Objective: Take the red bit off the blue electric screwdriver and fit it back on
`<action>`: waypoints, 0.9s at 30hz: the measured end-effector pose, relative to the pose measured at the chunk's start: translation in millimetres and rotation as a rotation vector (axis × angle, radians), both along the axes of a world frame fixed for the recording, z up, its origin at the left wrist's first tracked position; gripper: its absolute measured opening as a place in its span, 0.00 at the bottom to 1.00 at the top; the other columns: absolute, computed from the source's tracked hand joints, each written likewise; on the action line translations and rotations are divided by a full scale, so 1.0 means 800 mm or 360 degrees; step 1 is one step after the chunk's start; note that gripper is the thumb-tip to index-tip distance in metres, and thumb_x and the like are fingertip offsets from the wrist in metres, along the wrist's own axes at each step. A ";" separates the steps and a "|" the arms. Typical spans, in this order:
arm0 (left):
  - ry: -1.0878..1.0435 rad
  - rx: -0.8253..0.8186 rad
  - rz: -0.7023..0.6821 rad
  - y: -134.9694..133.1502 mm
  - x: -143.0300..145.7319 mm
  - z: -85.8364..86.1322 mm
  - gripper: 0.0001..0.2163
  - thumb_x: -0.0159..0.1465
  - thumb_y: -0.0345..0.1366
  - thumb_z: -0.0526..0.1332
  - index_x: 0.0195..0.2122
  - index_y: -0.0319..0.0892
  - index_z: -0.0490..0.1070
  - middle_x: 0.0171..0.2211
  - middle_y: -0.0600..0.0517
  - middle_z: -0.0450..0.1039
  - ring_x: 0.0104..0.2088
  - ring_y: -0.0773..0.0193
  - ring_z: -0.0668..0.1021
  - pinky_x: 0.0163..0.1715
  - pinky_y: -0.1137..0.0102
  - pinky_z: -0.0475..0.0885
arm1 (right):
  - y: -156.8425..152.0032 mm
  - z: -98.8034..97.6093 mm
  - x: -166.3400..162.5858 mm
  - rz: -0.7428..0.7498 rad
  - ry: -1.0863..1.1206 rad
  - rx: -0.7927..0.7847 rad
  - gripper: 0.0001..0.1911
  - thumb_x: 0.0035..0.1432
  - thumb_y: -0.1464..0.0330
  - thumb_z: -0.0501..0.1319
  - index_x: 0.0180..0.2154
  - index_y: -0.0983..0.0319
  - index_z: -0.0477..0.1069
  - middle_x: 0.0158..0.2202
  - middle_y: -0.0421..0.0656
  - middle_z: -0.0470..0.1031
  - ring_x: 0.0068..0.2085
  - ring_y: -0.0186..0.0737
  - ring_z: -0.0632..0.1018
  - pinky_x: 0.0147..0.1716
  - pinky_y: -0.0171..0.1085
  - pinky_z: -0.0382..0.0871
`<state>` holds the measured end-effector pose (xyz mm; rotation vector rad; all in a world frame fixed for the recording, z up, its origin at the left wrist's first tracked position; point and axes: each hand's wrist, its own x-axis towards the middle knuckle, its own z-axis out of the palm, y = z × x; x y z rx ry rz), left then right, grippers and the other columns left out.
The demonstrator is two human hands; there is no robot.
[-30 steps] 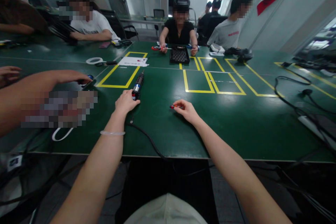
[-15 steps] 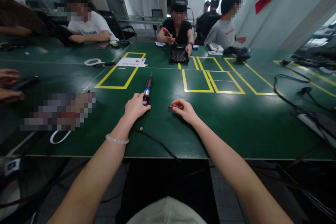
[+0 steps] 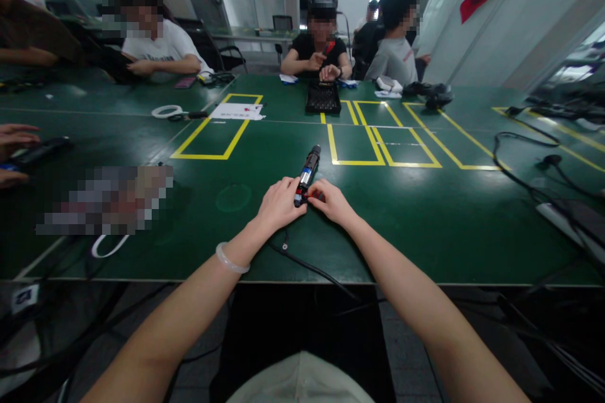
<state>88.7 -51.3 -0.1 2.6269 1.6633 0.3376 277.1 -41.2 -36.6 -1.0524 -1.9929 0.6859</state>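
Observation:
My left hand is closed round the rear end of a black tool with a silver and blue middle, which looks like an electric screwdriver. The tool lies slanted on the green table, its front end pointing away and slightly right. My right hand pinches a small red piece close against the tool's rear end. The fingers partly hide that piece, so its kind is unclear. A black cable with a small ring-like end runs over the table below my hands.
Yellow tape rectangles mark the table. Across it, a person works over a black tray. White paper and a white cable coil are at the left. A black cable winds along the right. Other people sit around.
My left hand has moved right with the tool, bringing it against my right hand. The tool now tilts further right. My right hand has stayed nearly in place with the red piece.

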 end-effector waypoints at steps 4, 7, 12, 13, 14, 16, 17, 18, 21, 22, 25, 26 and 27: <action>-0.0014 0.0008 -0.0015 -0.001 0.001 -0.002 0.26 0.61 0.43 0.61 0.60 0.44 0.63 0.54 0.43 0.69 0.51 0.50 0.75 0.50 0.60 0.70 | 0.002 0.000 -0.003 -0.0100 -0.0075 0.0060 0.03 0.59 0.73 0.63 0.35 0.60 0.73 0.37 0.41 0.68 0.37 0.38 0.71 0.41 0.37 0.66; -0.0020 0.0036 -0.0015 0.000 0.002 -0.004 0.27 0.62 0.44 0.61 0.61 0.42 0.62 0.54 0.41 0.69 0.51 0.50 0.74 0.50 0.60 0.69 | 0.004 0.000 -0.005 -0.0094 -0.0085 0.0059 0.02 0.59 0.72 0.64 0.34 0.60 0.74 0.35 0.41 0.69 0.35 0.37 0.72 0.38 0.36 0.66; 0.0013 0.0084 0.0076 0.001 0.008 -0.003 0.23 0.66 0.47 0.57 0.59 0.43 0.64 0.51 0.42 0.69 0.49 0.51 0.74 0.47 0.61 0.69 | 0.000 0.002 -0.007 -0.0137 -0.0101 0.0128 0.07 0.63 0.69 0.62 0.33 0.61 0.76 0.34 0.43 0.73 0.35 0.38 0.73 0.38 0.37 0.65; 0.0025 0.0090 0.0097 0.001 0.010 -0.002 0.22 0.67 0.47 0.56 0.59 0.43 0.64 0.51 0.42 0.69 0.49 0.52 0.74 0.46 0.61 0.70 | -0.001 0.003 -0.007 -0.0151 -0.0098 0.0131 0.07 0.64 0.68 0.61 0.33 0.61 0.76 0.34 0.43 0.73 0.34 0.39 0.73 0.37 0.37 0.65; 0.0038 0.0096 0.0115 0.001 0.012 -0.001 0.21 0.67 0.47 0.56 0.58 0.43 0.65 0.50 0.42 0.70 0.48 0.52 0.75 0.45 0.61 0.70 | -0.002 0.004 -0.007 -0.0173 -0.0084 0.0129 0.08 0.64 0.68 0.61 0.33 0.61 0.76 0.34 0.43 0.74 0.34 0.39 0.73 0.37 0.37 0.65; 0.0061 0.0108 0.0144 0.000 0.015 0.001 0.21 0.67 0.47 0.56 0.58 0.44 0.66 0.49 0.42 0.70 0.47 0.52 0.75 0.44 0.62 0.71 | -0.004 0.005 -0.008 -0.0217 -0.0058 0.0129 0.08 0.65 0.68 0.60 0.33 0.60 0.76 0.32 0.43 0.74 0.34 0.39 0.74 0.37 0.37 0.65; 0.0072 0.0113 0.0151 0.000 0.016 0.001 0.21 0.67 0.47 0.56 0.58 0.44 0.66 0.48 0.42 0.70 0.47 0.52 0.75 0.43 0.62 0.71 | -0.005 0.005 -0.009 -0.0231 -0.0044 0.0132 0.07 0.65 0.68 0.60 0.34 0.60 0.76 0.33 0.42 0.73 0.34 0.39 0.73 0.37 0.37 0.65; 0.0082 0.0116 0.0157 0.000 0.016 0.002 0.20 0.67 0.47 0.56 0.58 0.44 0.66 0.48 0.42 0.70 0.47 0.52 0.75 0.43 0.62 0.71 | -0.005 0.005 -0.009 -0.0239 -0.0031 0.0135 0.07 0.65 0.68 0.60 0.35 0.60 0.76 0.33 0.42 0.73 0.34 0.38 0.73 0.37 0.37 0.65; 0.0098 0.0117 0.0159 0.001 0.013 0.003 0.22 0.67 0.47 0.56 0.59 0.44 0.65 0.49 0.42 0.69 0.47 0.52 0.74 0.43 0.62 0.71 | -0.004 0.003 -0.008 -0.0230 0.0000 0.0136 0.06 0.64 0.69 0.60 0.38 0.59 0.75 0.36 0.42 0.72 0.34 0.38 0.73 0.37 0.36 0.66; 0.0101 0.0115 0.0156 0.002 0.011 0.003 0.22 0.67 0.47 0.56 0.60 0.44 0.65 0.49 0.41 0.69 0.48 0.51 0.74 0.44 0.62 0.70 | -0.003 0.002 -0.007 -0.0224 0.0005 0.0129 0.06 0.64 0.69 0.59 0.38 0.59 0.75 0.36 0.42 0.72 0.34 0.37 0.73 0.37 0.36 0.66; 0.0117 0.0098 0.0167 0.009 0.001 0.004 0.25 0.67 0.49 0.57 0.61 0.43 0.64 0.50 0.41 0.69 0.48 0.50 0.73 0.45 0.61 0.70 | 0.000 -0.002 -0.004 -0.0216 0.0008 0.0094 0.06 0.64 0.70 0.59 0.37 0.60 0.75 0.34 0.42 0.72 0.33 0.38 0.72 0.37 0.37 0.66; 0.0123 0.0086 0.0185 0.012 -0.004 0.004 0.25 0.66 0.49 0.58 0.61 0.44 0.63 0.51 0.41 0.68 0.49 0.50 0.73 0.46 0.60 0.70 | 0.001 -0.003 -0.003 -0.0219 0.0020 0.0085 0.06 0.64 0.69 0.59 0.37 0.59 0.75 0.34 0.42 0.72 0.34 0.38 0.73 0.37 0.37 0.66; 0.0126 0.0072 0.0209 0.015 -0.010 0.004 0.26 0.66 0.49 0.58 0.62 0.44 0.63 0.52 0.41 0.68 0.49 0.50 0.73 0.46 0.60 0.69 | 0.002 -0.004 -0.003 -0.0222 0.0035 0.0076 0.06 0.64 0.69 0.59 0.37 0.59 0.75 0.35 0.43 0.72 0.34 0.38 0.73 0.36 0.37 0.66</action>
